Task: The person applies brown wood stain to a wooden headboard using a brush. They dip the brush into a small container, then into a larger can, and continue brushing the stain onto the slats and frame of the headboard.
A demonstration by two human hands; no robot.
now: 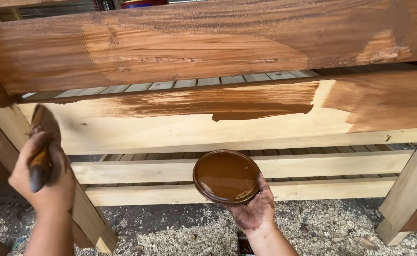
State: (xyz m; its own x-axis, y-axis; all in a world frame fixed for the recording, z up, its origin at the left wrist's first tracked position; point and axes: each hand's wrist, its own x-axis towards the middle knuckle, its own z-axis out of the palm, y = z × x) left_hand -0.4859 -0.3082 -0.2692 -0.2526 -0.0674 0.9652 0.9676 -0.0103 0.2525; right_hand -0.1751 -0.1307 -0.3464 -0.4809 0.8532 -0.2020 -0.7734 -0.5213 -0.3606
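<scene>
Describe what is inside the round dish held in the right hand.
The round dish in the right hand holds glossy brown stain, covering its bottom completely. Its underside is hidden too.

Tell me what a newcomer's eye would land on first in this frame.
The wide pale wooden board across the middle stands out, half coated in streaky brown stain, below a darker stained plank. At lower centre the right hand holds a round shallow dish of brown stain. At left, the left hand grips a stain-soaked brush against the board's end, above a floor strewn with wood shavings.
</scene>
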